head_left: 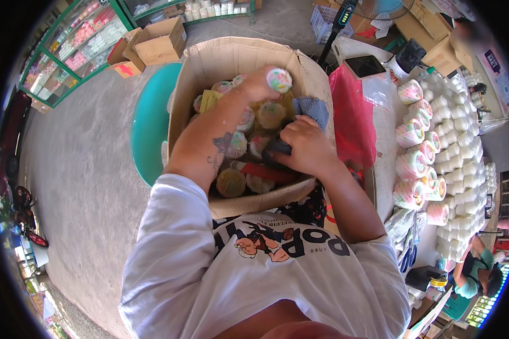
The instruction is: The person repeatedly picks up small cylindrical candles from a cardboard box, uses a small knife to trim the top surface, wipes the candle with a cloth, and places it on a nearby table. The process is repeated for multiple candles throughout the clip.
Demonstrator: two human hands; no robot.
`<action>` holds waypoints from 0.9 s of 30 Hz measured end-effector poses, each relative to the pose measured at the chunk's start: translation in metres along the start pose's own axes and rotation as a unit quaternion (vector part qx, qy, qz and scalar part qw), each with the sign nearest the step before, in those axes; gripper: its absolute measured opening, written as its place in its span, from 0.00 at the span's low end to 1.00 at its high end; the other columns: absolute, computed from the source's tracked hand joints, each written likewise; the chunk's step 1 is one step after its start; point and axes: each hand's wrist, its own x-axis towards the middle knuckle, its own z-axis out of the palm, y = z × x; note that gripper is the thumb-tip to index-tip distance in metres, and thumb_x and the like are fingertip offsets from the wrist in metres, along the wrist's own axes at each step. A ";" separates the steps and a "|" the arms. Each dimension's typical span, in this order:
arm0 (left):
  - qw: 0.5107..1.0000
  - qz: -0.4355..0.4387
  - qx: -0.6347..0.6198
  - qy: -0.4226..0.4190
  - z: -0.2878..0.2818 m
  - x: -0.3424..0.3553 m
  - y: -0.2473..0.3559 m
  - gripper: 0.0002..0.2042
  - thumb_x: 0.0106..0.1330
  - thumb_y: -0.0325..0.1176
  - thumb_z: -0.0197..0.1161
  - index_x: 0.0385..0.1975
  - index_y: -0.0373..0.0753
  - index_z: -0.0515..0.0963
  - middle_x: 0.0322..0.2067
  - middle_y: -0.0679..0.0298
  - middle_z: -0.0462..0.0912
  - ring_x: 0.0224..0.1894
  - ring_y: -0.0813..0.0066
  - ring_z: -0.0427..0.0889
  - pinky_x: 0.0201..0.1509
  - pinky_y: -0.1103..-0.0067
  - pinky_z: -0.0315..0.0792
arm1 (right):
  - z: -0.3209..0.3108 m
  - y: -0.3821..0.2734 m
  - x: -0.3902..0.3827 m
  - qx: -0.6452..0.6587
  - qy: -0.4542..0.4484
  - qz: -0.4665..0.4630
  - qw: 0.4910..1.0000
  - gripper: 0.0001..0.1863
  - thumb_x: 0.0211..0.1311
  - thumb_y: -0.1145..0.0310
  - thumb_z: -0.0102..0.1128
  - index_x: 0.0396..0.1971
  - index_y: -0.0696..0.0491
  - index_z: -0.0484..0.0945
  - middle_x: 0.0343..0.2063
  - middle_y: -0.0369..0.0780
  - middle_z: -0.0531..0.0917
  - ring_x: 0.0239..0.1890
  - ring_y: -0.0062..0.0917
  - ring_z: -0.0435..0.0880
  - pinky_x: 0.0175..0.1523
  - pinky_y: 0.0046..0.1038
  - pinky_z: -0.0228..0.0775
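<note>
My left hand [259, 83] reaches over the open cardboard box [215, 52] with its fingers closed around a pastel roll [279, 80], which looks like a spool of multicoloured yarn. Beneath that arm, several similar rolls [271, 115] lie in the box, with a yellow slip [210, 100] among them. My right hand [306, 142] is inside the box's right side, curled over a black rounded object [278, 150] whose kind I cannot make out. Touching its knuckles is a grey-blue cloth [312, 111]. A red strip [260, 170] lies across the rolls near me.
A teal tub [148, 127] stands left of the box. To the right, a table carries pink plastic [350, 116], a phone [365, 66], pastel rolls [411, 165] and stacked white rolls [455, 169]. Cardboard boxes [159, 42] sit by the shelves. Another person [474, 277] works at far right.
</note>
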 end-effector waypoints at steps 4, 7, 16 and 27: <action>0.991 0.083 -0.001 0.106 -0.046 -0.047 0.032 0.38 0.40 0.27 0.76 0.56 0.40 0.67 0.47 0.63 0.77 0.49 0.73 0.76 0.53 0.77 0.71 | 0.003 0.001 0.002 -0.062 -0.033 -0.005 0.998 0.17 0.45 0.56 0.69 0.28 0.54 0.78 0.31 0.43 0.80 0.41 0.37 0.78 0.59 0.37 0.61; 0.972 0.146 0.049 0.175 -0.056 -0.099 0.066 0.39 0.40 0.26 0.75 0.57 0.40 0.65 0.47 0.63 0.77 0.50 0.74 0.76 0.53 0.77 0.71 | 0.003 -0.002 0.011 -0.055 -0.117 0.035 0.991 0.20 0.47 0.56 0.68 0.34 0.56 0.78 0.35 0.44 0.80 0.44 0.37 0.78 0.56 0.35 0.61; 0.970 -0.072 0.122 0.199 -0.057 -0.064 0.026 0.40 0.38 0.38 0.78 0.54 0.31 0.67 0.44 0.54 0.80 0.45 0.65 0.80 0.49 0.75 0.74 | 0.002 -0.033 -0.018 -0.110 -0.045 0.104 0.988 0.20 0.47 0.57 0.69 0.35 0.54 0.78 0.40 0.42 0.79 0.50 0.36 0.75 0.62 0.36 0.58; 0.996 -0.073 0.047 0.018 -0.010 0.000 -0.049 0.48 0.43 0.51 0.74 0.60 0.29 0.58 0.57 0.43 0.67 0.58 0.54 0.71 0.59 0.69 0.68 | 0.012 -0.018 -0.029 -0.015 0.047 0.122 0.991 0.17 0.45 0.57 0.67 0.32 0.51 0.77 0.40 0.37 0.78 0.53 0.29 0.72 0.61 0.52 0.52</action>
